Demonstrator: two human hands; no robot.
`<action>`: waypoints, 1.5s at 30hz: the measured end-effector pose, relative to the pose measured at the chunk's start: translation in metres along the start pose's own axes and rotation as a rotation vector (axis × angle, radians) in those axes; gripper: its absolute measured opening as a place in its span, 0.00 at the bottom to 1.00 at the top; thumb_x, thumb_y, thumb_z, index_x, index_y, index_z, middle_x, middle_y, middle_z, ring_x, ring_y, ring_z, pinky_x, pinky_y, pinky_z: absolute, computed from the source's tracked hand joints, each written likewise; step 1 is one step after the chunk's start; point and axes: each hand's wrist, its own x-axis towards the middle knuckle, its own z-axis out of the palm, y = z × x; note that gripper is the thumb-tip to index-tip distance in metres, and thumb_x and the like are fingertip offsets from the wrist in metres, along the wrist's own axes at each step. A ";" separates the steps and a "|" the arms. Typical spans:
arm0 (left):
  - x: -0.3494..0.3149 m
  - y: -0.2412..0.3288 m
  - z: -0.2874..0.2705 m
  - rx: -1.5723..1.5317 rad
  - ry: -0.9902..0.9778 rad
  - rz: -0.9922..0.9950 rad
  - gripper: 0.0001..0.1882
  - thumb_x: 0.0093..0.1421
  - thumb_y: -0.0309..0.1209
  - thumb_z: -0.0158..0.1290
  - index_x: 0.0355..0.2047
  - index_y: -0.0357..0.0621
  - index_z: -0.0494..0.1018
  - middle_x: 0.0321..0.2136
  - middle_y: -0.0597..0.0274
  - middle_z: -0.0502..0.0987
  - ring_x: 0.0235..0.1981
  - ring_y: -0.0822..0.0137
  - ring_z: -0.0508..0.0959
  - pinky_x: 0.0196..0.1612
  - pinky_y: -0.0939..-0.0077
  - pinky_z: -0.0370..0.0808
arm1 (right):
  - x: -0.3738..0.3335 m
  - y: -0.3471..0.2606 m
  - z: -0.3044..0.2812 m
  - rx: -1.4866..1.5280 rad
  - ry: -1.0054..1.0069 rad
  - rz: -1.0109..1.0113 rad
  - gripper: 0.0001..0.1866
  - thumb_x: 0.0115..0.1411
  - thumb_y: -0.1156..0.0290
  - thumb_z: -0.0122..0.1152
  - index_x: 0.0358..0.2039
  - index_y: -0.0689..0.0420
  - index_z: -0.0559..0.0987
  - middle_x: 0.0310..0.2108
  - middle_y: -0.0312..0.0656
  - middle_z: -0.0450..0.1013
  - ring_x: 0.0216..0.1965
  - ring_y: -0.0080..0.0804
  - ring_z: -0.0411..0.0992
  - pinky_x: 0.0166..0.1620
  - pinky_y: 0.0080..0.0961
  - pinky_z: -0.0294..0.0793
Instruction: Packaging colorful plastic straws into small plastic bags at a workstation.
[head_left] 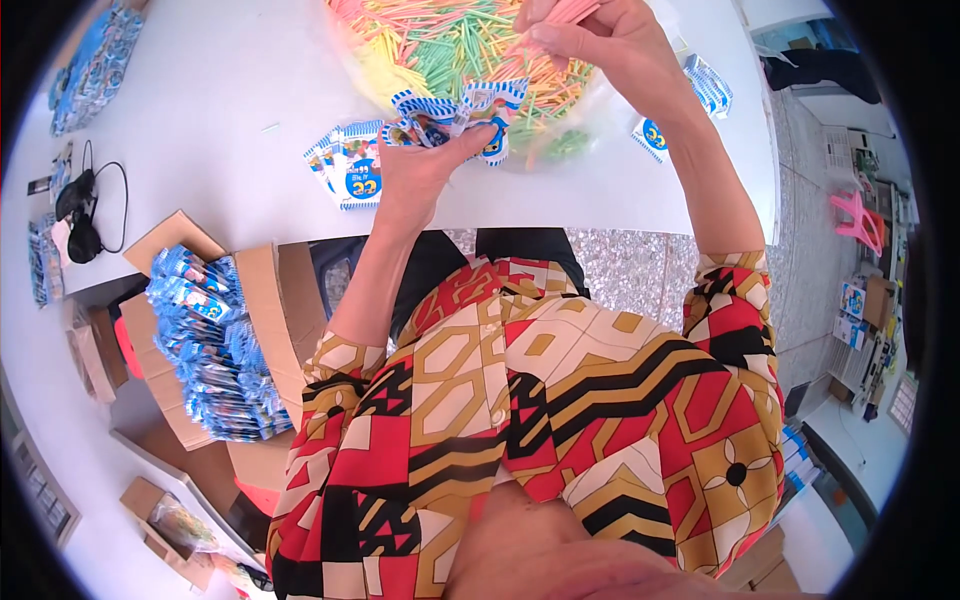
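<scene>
1. The left hand [420,170] is closed on a fan of small blue-and-white packets [455,115], thumb on top, held just above the white table [220,90] at its near edge.
2. The right hand [600,40] is pinched shut on a few pink sticks [570,10], lifted from the heap of coloured sticks [460,50] — pink, green, yellow — in a clear bag [575,130] on the table.
3. To do this well, I judge the packets should stay fanned so one mouth is free, and the sticks should stay bunched and aligned before they meet a packet; a loose pinch would likely drop some back into the heap.
4. A few more packets [345,165] lie flat on the table just left of the left hand; others [705,85] sit right of the bag.
5. Containers: an open cardboard box [265,300] on the floor to the left holds a thick stack of blue packets [215,350] — nearly full. A smaller box [150,500] lower left holds something I cannot make out.
</scene>
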 end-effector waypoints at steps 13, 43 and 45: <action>0.003 -0.003 0.010 -0.027 -0.016 0.070 0.16 0.48 0.21 0.63 0.38 0.34 0.76 0.33 0.60 0.80 0.32 0.74 0.78 0.39 0.79 0.76 | -0.013 -0.008 0.001 0.035 -0.231 -0.270 0.04 0.55 0.77 0.61 0.29 0.61 0.74 0.30 0.38 0.72 0.28 0.20 0.68 0.31 0.16 0.66; -0.005 -0.003 0.005 0.210 -0.144 0.058 0.11 0.51 0.25 0.62 0.36 0.37 0.79 0.31 0.64 0.80 0.31 0.80 0.76 0.35 0.86 0.72 | -0.012 -0.043 0.014 -0.209 -0.363 -0.128 0.04 0.56 0.73 0.61 0.28 0.60 0.75 0.24 0.32 0.70 0.24 0.14 0.64 0.26 0.13 0.63; -0.006 0.000 0.006 0.252 -0.177 0.059 0.10 0.51 0.25 0.62 0.35 0.37 0.79 0.30 0.65 0.80 0.30 0.80 0.76 0.35 0.86 0.72 | -0.013 -0.053 0.016 -0.215 -0.284 0.208 0.05 0.56 0.72 0.61 0.28 0.60 0.76 0.24 0.31 0.69 0.23 0.14 0.64 0.25 0.13 0.62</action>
